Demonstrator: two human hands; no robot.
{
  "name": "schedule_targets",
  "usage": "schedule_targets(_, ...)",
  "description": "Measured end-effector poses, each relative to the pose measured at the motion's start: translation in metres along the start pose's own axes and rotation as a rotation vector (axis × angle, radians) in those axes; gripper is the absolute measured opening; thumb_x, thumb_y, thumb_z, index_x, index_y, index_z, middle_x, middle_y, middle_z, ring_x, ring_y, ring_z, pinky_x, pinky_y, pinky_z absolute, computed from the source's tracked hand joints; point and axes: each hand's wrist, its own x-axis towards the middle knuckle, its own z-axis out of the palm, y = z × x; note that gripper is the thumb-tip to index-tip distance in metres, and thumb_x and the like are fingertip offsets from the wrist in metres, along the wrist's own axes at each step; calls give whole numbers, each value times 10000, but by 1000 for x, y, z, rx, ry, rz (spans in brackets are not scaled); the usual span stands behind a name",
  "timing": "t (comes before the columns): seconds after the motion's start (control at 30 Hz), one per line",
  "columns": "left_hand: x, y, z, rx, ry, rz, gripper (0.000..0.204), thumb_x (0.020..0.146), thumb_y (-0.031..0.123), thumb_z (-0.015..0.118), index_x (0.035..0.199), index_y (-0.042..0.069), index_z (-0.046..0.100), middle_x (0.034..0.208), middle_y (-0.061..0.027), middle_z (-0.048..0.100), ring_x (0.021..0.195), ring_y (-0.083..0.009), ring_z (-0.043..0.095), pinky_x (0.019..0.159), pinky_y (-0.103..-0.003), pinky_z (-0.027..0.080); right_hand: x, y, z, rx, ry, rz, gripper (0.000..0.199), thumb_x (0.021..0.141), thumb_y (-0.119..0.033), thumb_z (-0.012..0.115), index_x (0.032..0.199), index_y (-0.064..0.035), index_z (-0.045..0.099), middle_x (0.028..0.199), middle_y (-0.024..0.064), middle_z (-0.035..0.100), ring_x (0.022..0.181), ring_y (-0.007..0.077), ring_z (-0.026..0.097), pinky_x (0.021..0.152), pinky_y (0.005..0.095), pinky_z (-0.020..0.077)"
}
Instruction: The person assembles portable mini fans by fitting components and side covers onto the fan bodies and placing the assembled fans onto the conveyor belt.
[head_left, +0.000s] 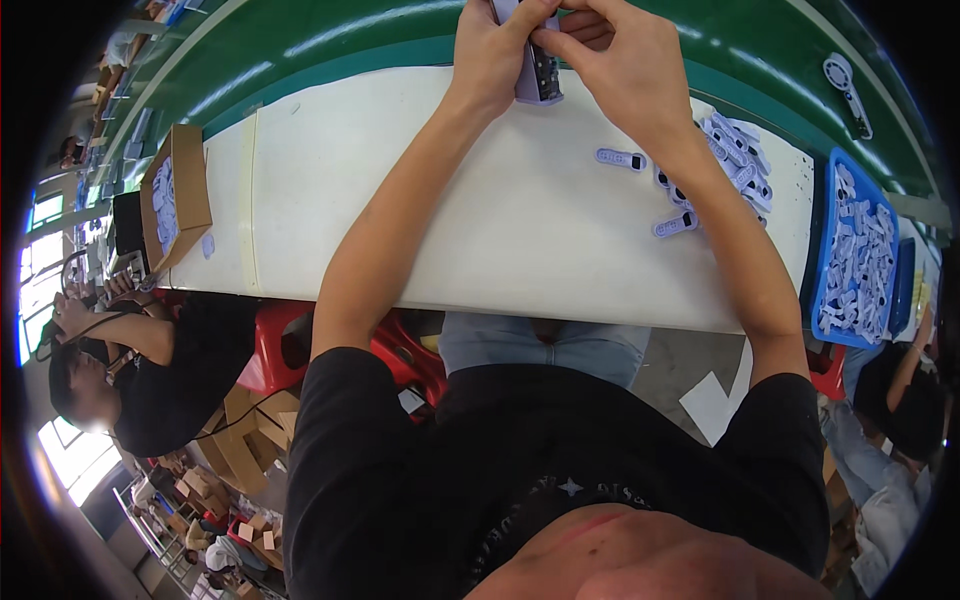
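The bench is white-topped and runs across in front of the person. At its right end stands a blue basket filled with small pale pieces; at its left end, a cardboard box with more. A heap of pale lavender pieces lies by the right forearm.

The left hand is closed around a lavender casing, dark inside, at the bench's far edge. The right hand is curled narrow at its upper end; whether it grips a part cannot be told. One loose piece lies beside the heap.

Assessment: keep the casing steady in the left hand and apply light fingertip pressure.

Writing: lettering shows on the shirt; no legible label found on the casing.
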Motion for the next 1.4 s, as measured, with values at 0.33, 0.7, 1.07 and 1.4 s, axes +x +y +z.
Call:
schedule_targets(0.33, 7, -8, -15, -157, -63, 20, 367, 883, 269, 639, 1088, -12, 523, 907, -56, 605, 807, -127, 593, 721, -274, 502, -2, -5, -5, -27, -5, 20, 229, 798, -94, 725, 943, 36, 604, 799, 151, 673, 706, 212, 675, 636, 310, 527)
schedule_targets(0.7, 15, 1, -35, -383, -240, 59, 494, 890, 326, 596, 1257, 14, 487, 1016, -70, 580, 975, -180, 564, 881, -337, 465, -1, 32, 8, 182, -306, 98, 367, 874, -165, 688, 1158, 34, 570, 1083, 130, 647, 962, 174, 635, 879, 317, 509)
schedule_targets(1.07, 26, 48, -48, 896, -328, 1089, 876, 630, 377, 823, 1327, 13, 437, 1287, -188, 461, 1228, -323, 438, 1025, -427, 339, 18, 59, -24, -624, -247, -325, 360, 842, -114, 669, 1123, 3, 479, 1053, 169, 562, 987, 324, 536, 836, 402, 469)
schedule_targets(1.4, -7, 42, -33, 1479, -641, 492, 473, 806, 322, 715, 1170, 45, 592, 1139, -120, 622, 1051, -265, 579, 935, -378, 423, -14, 63, -11, -736, -409, -303, 405, 828, -115, 665, 1182, -15, 497, 1112, 132, 571, 1058, 313, 537, 853, 392, 476)
